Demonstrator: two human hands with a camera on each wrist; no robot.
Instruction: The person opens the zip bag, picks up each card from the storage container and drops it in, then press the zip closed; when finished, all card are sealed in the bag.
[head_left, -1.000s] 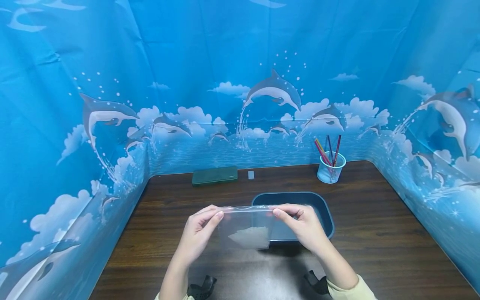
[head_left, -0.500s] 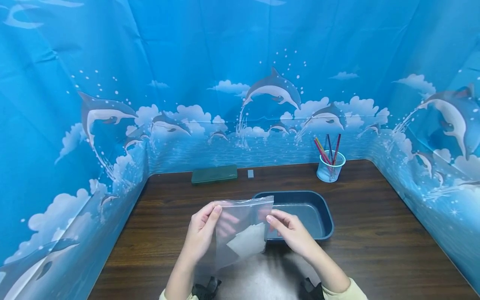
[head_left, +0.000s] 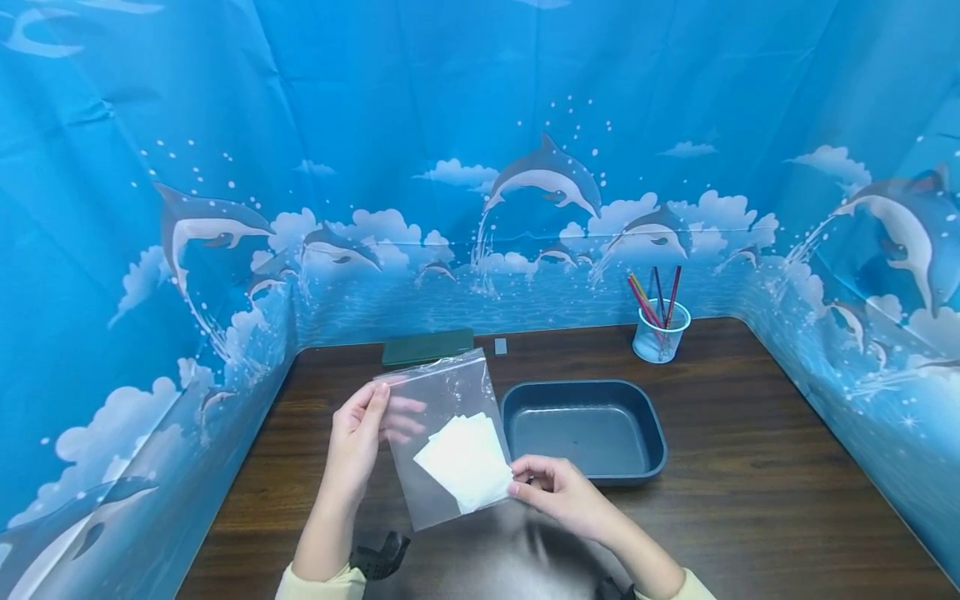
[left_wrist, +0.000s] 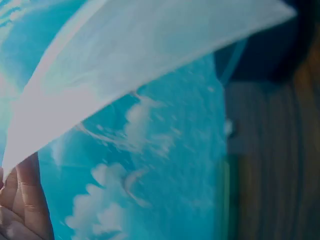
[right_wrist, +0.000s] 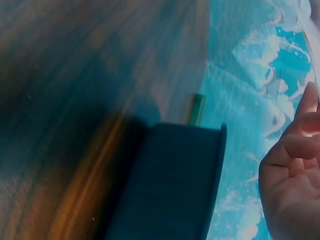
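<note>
Above the table, a clear zip bag [head_left: 420,467] is held tilted between both hands, with several white paper-like pieces [head_left: 465,462] inside its lower right part. My left hand [head_left: 358,433] pinches the bag's upper left corner, thumb in front and fingers showing through the plastic. At the lower right corner, my right hand [head_left: 558,492] pinches the bag between thumb and fingers. In the left wrist view the bag [left_wrist: 115,65] spreads across the top, and part of the left hand [left_wrist: 25,200] shows at the edge. Curled fingers of the right hand [right_wrist: 295,170] appear in the right wrist view.
A dark blue tray [head_left: 585,477] stands just right of the bag. Behind, along the table's far edge, are a green case [head_left: 427,346], a small grey rectangle [head_left: 501,347] and a mesh cup [head_left: 660,343] with several pencils. A dolphin-printed curtain [head_left: 480,167] encloses the table.
The bag has moved left and turned its face up, showing the white pieces more fully. My right hand has slid from its upper right corner down to the lower right one.
</note>
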